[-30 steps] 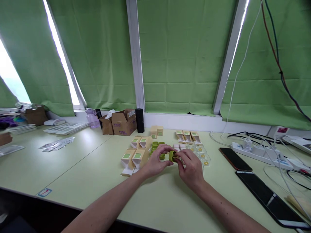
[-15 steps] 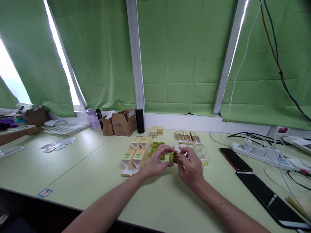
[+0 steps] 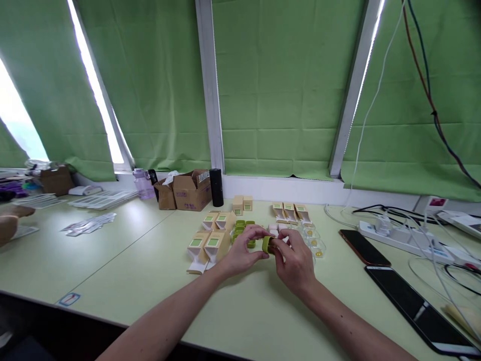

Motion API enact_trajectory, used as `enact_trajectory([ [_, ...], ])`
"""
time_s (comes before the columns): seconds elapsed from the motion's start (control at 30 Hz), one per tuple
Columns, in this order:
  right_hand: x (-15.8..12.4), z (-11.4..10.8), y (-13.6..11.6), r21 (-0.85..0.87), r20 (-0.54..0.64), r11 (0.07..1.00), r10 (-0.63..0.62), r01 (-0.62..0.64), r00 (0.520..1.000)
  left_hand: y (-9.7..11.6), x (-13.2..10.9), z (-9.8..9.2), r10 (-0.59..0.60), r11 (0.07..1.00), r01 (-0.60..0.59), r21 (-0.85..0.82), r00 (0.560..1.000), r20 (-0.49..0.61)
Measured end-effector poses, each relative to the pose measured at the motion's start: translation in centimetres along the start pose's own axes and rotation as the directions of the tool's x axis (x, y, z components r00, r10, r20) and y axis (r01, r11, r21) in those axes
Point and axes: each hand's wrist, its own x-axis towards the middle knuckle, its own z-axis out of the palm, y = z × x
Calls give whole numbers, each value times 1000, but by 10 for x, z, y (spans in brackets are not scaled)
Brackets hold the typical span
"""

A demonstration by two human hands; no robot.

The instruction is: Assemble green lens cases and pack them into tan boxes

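Observation:
Between my two hands, just above the table, is a small olive-green open cup-like piece [image 3: 267,244]. My left hand [image 3: 244,250] pinches its left side between thumb and fingers. The fingertips of my right hand [image 3: 295,255] grip its right side and reach into its opening; whether they hold anything inside is hidden. Behind my left hand stand several similar green pieces [image 3: 239,228]. Small pale pink-white pieces [image 3: 273,227] lie just beyond my hands, partly covered by them. Right of my right hand are clear plastic holders [image 3: 317,246] with yellow spots inside.
Open kraft boxes [image 3: 212,242] with green labels stand at left; more boxes [image 3: 288,211] and closed ones [image 3: 242,202] are behind. Two phones [image 3: 364,246] and a power strip [image 3: 406,238] lie at right. Cardboard cartons [image 3: 192,190] and a black cylinder [image 3: 216,187] stand behind. Another person's hand [image 3: 17,211] is far left.
My hands and the green piece stay almost still. At the far left, the other person's arm has drawn back toward the left edge.

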Motion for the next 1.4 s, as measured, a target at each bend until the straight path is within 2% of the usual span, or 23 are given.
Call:
enact_trajectory([
  [0.3, -3, 3, 2, 9, 4, 1000, 6, -6, 1000, 0, 0, 1, 1, 999, -1, -41, 1000, 4],
  [0.6, -4, 5, 3, 34, 26, 999, 25, -25, 999, -2, 0, 0, -6, 1000, 6, -13, 1000, 5],
  [0.87, -4, 0, 8, 119, 65, 993, 0, -7, 998, 2, 3, -7, -11, 999, 14, 34, 997, -75],
  [1.03, -8, 3, 8, 196, 143, 979, 22, -51, 989, -2, 3, -7, 6, 992, 9, 122, 993, -122],
  [1.17, -10, 7, 7, 214, 161, 975, 28, -63, 987, -3, 1, -3, 38, 983, -19, 182, 994, -102],
  [1.4, -13, 11, 10, 272, 153, 950, 115, -154, 981, -1, 0, -5, 89, 988, -75, 137, 991, -98],
])
